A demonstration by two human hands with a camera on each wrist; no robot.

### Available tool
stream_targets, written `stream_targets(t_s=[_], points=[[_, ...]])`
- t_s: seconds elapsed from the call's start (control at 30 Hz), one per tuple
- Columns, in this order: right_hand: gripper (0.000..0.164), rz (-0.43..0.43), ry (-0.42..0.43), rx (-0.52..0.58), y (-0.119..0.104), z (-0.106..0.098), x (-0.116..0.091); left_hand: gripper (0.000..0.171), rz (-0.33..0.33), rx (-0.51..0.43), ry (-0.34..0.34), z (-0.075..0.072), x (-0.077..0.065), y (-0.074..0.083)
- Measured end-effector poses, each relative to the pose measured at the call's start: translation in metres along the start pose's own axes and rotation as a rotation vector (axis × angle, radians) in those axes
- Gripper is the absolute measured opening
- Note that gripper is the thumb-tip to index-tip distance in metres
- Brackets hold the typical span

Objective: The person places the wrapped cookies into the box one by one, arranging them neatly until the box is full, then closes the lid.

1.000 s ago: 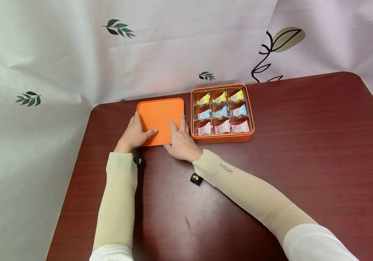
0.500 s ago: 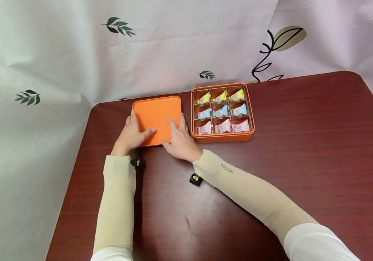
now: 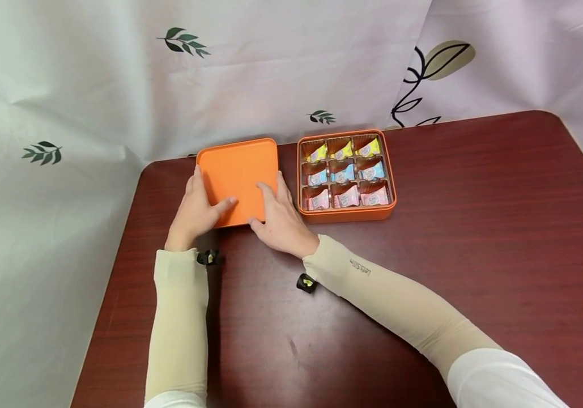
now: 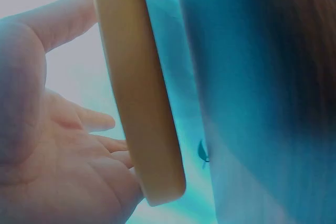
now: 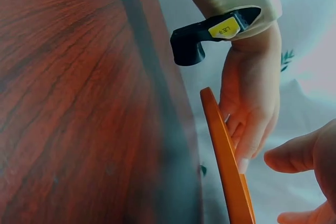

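Note:
A square orange box lid (image 3: 240,175) is raised off the table, as both wrist views show. My left hand (image 3: 192,208) grips its left edge, thumb over the top face and fingers along the side. In the left wrist view, the lid's rim (image 4: 139,93) stands beside the palm. Over the lid's near right corner, my right hand (image 3: 283,218) lies with fingers spread; in the right wrist view its thumb (image 5: 294,153) is apart from the lid. Close to the right hand's knuckles stands an orange box (image 3: 348,215) holding wrapped candies (image 3: 342,173), one per compartment.
The dark red wooden table (image 3: 424,272) has its back edge against a white curtain (image 3: 250,73) with leaf prints. Beige sleeves cover both forearms, and black wrist cameras (image 3: 306,282) hang beneath the wrists.
The lid has moved left and back, rising off the table, with my left hand travelling along. My right hand has shifted slightly left. The candy box stays in place.

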State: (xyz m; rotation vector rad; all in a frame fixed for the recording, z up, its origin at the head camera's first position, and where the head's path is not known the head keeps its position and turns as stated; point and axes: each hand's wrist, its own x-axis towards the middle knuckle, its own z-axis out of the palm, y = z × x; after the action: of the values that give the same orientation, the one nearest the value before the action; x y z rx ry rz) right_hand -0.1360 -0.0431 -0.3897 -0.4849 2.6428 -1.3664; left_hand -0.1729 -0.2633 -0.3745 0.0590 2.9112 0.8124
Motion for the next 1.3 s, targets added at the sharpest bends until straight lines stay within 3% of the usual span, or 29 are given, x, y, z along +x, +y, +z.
stream_targets(t_s=[0.4, 0.7, 1.1, 1.3], points=[[0.073, -0.013, 0.083, 0.064, 0.000, -0.022, -0.010, 0.112, 0.100, -0.041, 0.082, -0.002, -0.009, 0.024], [0.071, -0.007, 0.150, 0.120, 0.009, -0.043, -0.018, 0.109, 0.182, -0.065, 0.157, 0.005, -0.012, 0.046], [0.073, -0.024, 0.229, 0.162, 0.019, -0.073, -0.023, 0.111, 0.187, -0.080, 0.195, 0.014, -0.015, 0.074], [0.074, 0.021, 0.256, 0.138, 0.021, -0.091, -0.023, 0.113, 0.197, -0.111, 0.226, 0.019, -0.016, 0.086]])
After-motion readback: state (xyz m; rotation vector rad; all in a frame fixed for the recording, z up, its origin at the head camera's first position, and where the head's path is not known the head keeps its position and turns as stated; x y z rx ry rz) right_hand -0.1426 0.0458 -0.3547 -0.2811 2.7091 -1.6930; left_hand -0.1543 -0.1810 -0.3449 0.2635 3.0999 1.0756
